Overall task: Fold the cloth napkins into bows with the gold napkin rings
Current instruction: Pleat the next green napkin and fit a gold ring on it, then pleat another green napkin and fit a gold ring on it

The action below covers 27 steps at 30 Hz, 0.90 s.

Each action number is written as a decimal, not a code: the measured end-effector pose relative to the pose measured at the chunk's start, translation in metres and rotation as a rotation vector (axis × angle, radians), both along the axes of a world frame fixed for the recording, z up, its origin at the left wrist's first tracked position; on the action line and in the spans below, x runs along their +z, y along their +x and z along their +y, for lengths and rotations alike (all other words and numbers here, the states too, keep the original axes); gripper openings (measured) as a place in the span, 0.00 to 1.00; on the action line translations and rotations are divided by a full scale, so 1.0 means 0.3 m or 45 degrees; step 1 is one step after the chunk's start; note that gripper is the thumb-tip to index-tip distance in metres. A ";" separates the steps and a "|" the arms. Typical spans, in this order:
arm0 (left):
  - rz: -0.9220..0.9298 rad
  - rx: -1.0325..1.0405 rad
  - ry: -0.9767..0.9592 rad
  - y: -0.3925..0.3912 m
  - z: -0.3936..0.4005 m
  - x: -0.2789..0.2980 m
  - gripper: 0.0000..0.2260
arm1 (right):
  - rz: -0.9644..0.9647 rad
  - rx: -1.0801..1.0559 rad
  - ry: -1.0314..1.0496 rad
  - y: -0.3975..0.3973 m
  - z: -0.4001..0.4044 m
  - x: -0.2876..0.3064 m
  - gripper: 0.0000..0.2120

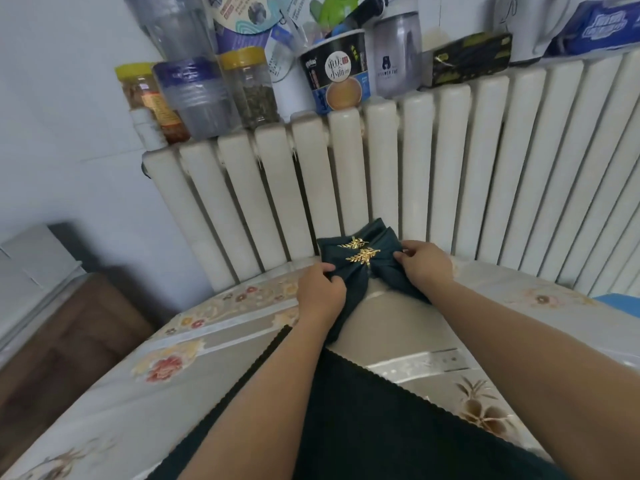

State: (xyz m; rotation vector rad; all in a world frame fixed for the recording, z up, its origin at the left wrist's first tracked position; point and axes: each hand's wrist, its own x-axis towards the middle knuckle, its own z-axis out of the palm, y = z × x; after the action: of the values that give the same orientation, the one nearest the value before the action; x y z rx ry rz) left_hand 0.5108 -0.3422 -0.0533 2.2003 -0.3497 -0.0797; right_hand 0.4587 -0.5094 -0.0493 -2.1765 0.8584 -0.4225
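- A dark wooden cabinet (69,341) stands at the far left, its grain blurred, beside the table.
- The table carries a glossy tablecloth (194,344) printed with red and gold flowers and pale satin bands; it catches the light like plastic.
- A flat dark green napkin (381,420) lies unfolded at the near edge, matte and finely woven, with a small zigzag cut edge; both forearms pass above it.
- The left hand (320,292) has its fingertips curled into a pinch on the left wing of the bow-folded napkin (356,282), knuckles up.
- That napkin is soft dark green cloth, gathered at the middle into fanned pleats. Its long axis runs left to right across the table, roughly parallel to the radiator, and its two tails splay toward the person.
- A gold napkin ring (363,256), shiny metal shaped as a leafy sprig, cinches the middle of the bow; the sprig lies along the same left-right line.
- Just behind it, touching the radiator's foot, sits a second bow napkin (375,230) with its own gold leaf ring (354,243).
- The right hand (424,263) pinches the bow's right wing, fingers bent onto the cloth.
- A cream ribbed radiator (433,174) of smooth rounded columns backs the table; on its top stand plastic jars (249,88) with yellow lids, a paper noodle cup (337,71) and a grey tumbler (398,57).
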 end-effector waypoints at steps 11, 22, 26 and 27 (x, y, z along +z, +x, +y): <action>0.119 -0.158 0.253 -0.033 0.023 0.079 0.23 | 0.199 0.224 -0.168 -0.025 0.042 0.026 0.23; -0.166 -0.195 0.325 -0.292 0.212 0.259 0.19 | -0.007 0.472 -0.698 -0.332 0.279 0.200 0.23; -0.201 -0.239 0.329 -0.466 0.341 0.293 0.18 | -0.055 0.544 -0.683 -0.498 0.412 0.253 0.23; -0.186 -0.245 0.309 -0.492 0.357 0.282 0.18 | -0.059 0.558 -0.675 -0.515 0.428 0.250 0.23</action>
State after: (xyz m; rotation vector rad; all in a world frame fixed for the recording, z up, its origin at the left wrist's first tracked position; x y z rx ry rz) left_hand 0.3630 -0.2351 0.0312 2.4128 -0.6642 -0.0694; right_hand 0.3041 -0.3809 0.0256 -2.7362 0.2314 -0.5149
